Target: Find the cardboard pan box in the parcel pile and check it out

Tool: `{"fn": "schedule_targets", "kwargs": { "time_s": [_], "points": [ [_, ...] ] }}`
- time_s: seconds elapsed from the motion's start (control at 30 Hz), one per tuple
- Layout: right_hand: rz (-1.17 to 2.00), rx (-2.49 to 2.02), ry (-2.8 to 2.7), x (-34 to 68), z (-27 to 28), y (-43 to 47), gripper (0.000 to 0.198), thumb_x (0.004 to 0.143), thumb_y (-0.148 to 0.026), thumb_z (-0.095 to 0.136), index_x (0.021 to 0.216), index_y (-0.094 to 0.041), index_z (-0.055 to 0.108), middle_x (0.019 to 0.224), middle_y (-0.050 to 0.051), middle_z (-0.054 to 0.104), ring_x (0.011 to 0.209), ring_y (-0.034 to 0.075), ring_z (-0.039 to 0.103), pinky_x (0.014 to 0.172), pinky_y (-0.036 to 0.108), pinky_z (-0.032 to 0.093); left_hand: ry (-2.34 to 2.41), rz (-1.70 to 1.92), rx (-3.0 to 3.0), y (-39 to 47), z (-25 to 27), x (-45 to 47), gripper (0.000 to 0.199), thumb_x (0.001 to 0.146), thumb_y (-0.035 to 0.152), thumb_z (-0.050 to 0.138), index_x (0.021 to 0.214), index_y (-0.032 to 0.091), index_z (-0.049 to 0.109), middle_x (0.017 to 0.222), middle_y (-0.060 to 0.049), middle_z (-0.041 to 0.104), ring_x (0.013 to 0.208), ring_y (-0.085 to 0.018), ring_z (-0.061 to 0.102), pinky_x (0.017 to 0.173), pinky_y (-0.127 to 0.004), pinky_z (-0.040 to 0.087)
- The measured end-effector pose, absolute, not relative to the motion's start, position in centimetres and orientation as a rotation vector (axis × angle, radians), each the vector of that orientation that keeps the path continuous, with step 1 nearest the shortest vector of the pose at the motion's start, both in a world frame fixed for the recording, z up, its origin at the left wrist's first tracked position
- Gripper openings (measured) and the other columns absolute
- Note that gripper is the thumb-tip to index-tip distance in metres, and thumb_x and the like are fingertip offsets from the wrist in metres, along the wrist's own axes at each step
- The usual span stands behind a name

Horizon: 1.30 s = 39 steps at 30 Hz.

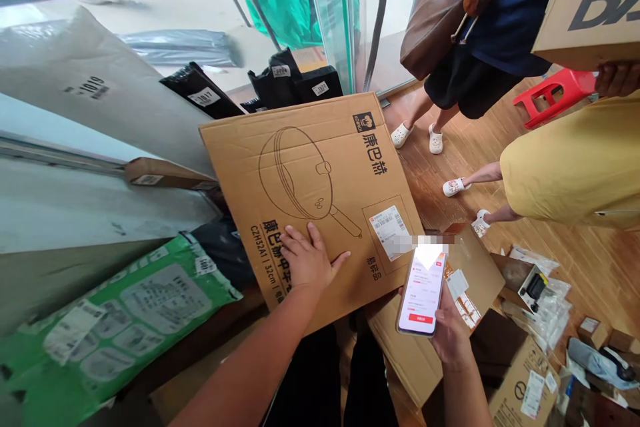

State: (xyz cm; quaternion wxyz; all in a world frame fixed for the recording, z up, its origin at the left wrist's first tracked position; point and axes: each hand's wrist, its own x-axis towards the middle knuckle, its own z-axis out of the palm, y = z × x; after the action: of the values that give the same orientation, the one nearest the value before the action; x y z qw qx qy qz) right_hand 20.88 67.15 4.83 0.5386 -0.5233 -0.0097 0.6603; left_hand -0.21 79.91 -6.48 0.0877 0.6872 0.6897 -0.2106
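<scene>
A large brown cardboard box (320, 173) printed with a drawing of a lidded wok lies tilted in front of me. My left hand (309, 255) rests flat on its face with the fingers spread. A white shipping label (386, 227) is stuck on the box's right part. My right hand (447, 323) holds a smartphone (421, 290) beside the box's lower right edge. The phone's screen is lit, with lines of text and a red button near the bottom. Part of the screen top is washed out by bright light.
Green parcel (125, 320) and white parcel (100, 80) lie at left; black parcels (205, 93) are behind the box. At right stand a person in a blue shirt (505, 20) and one in yellow carrying a carton (595, 7). Cartons (525, 380) and a red stool (555, 97) are on the floor.
</scene>
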Motion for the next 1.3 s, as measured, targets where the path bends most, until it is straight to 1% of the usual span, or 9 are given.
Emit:
{"fn": "schedule_targets", "kwargs": {
  "time_s": [0.13, 0.4, 0.53, 0.63, 0.73, 0.87, 0.97, 1.07, 1.3],
  "points": [
    [1.550, -1.301, -0.023, 20.7, 5.1, 67.1, 0.079, 0.057, -0.033, 0.090, 0.129, -0.030, 0.057, 0.119, 0.009, 0.076, 0.110, 0.036, 0.071, 0.091, 0.048, 0.057, 2.049, -0.667, 2.060, 79.9, -6.5, -0.2, 0.114, 0.087, 0.070, 0.056, 0.155, -0.012, 0.015, 0.152, -0.050, 0.021, 0.141, -0.058, 0.033, 0.109, -0.057, 0.033],
    [1.524, -1.361, -0.107, 20.7, 5.2, 67.1, 0.075, 0.058, -0.031, 0.089, 0.126, -0.029, 0.058, 0.119, 0.009, 0.076, 0.113, 0.037, 0.070, 0.096, 0.051, 0.055, 2.026, -0.725, 2.074, 79.9, -5.8, -0.1, 0.111, 0.088, 0.068, 0.056, 0.154, -0.012, 0.017, 0.152, -0.050, 0.021, 0.141, -0.058, 0.034, 0.107, -0.055, 0.036],
    [1.489, -1.384, -0.131, 20.8, 4.9, 66.8, 0.081, 0.057, -0.027, 0.090, 0.130, -0.031, 0.055, 0.124, 0.007, 0.074, 0.114, 0.034, 0.069, 0.091, 0.046, 0.057, 2.033, -0.750, 2.110, 79.7, -6.2, -0.2, 0.112, 0.089, 0.070, 0.053, 0.155, -0.012, 0.015, 0.152, -0.050, 0.022, 0.140, -0.057, 0.035, 0.106, -0.054, 0.037],
    [1.468, -1.405, -0.181, 20.8, 4.6, 66.8, 0.080, 0.057, -0.026, 0.090, 0.129, -0.030, 0.056, 0.126, 0.007, 0.073, 0.113, 0.032, 0.069, 0.088, 0.041, 0.058, 2.032, -0.726, 2.115, 79.6, -6.8, -0.3, 0.114, 0.089, 0.071, 0.051, 0.155, -0.012, 0.010, 0.152, -0.050, 0.022, 0.141, -0.057, 0.033, 0.107, -0.057, 0.035],
    [1.472, -1.388, -0.232, 20.7, 4.6, 67.1, 0.080, 0.058, -0.026, 0.091, 0.130, -0.030, 0.056, 0.124, 0.007, 0.073, 0.110, 0.030, 0.070, 0.089, 0.041, 0.058, 2.033, -0.688, 2.107, 79.6, -6.8, -0.3, 0.113, 0.090, 0.069, 0.050, 0.155, -0.014, 0.009, 0.151, -0.051, 0.021, 0.141, -0.058, 0.033, 0.108, -0.058, 0.035],
    [1.466, -1.374, -0.305, 20.5, 4.6, 67.6, 0.073, 0.061, -0.028, 0.091, 0.126, -0.030, 0.058, 0.122, 0.005, 0.074, 0.109, 0.028, 0.070, 0.092, 0.040, 0.058, 2.032, -0.663, 2.077, 79.7, -6.3, -0.2, 0.111, 0.089, 0.065, 0.057, 0.154, -0.015, 0.014, 0.150, -0.053, 0.018, 0.141, -0.061, 0.030, 0.107, -0.058, 0.036],
    [1.453, -1.381, -0.317, 20.3, 4.5, 67.7, 0.076, 0.062, -0.031, 0.090, 0.130, -0.030, 0.056, 0.125, 0.007, 0.072, 0.112, 0.029, 0.069, 0.094, 0.042, 0.057, 2.024, -0.593, 2.076, 79.7, -6.2, -0.3, 0.111, 0.088, 0.061, 0.060, 0.153, -0.015, 0.012, 0.150, -0.054, 0.018, 0.141, -0.061, 0.030, 0.108, -0.059, 0.035],
    [1.446, -1.378, -0.303, 20.2, 4.5, 67.8, 0.081, 0.062, -0.032, 0.091, 0.133, -0.030, 0.053, 0.129, 0.007, 0.069, 0.115, 0.029, 0.067, 0.097, 0.043, 0.055, 2.018, -0.600, 2.108, 79.7, -6.4, -0.4, 0.111, 0.088, 0.062, 0.058, 0.153, -0.015, 0.012, 0.150, -0.053, 0.020, 0.141, -0.059, 0.031, 0.108, -0.060, 0.035],
    [1.454, -1.370, -0.341, 20.4, 4.9, 68.6, 0.073, 0.061, -0.031, 0.090, 0.127, -0.030, 0.059, 0.123, 0.005, 0.072, 0.109, 0.029, 0.070, 0.093, 0.042, 0.058, 2.017, -0.690, 2.149, 79.8, -5.9, -0.4, 0.112, 0.088, 0.067, 0.057, 0.153, -0.015, 0.017, 0.149, -0.052, 0.024, 0.139, -0.058, 0.036, 0.105, -0.056, 0.039]
  ]
}}
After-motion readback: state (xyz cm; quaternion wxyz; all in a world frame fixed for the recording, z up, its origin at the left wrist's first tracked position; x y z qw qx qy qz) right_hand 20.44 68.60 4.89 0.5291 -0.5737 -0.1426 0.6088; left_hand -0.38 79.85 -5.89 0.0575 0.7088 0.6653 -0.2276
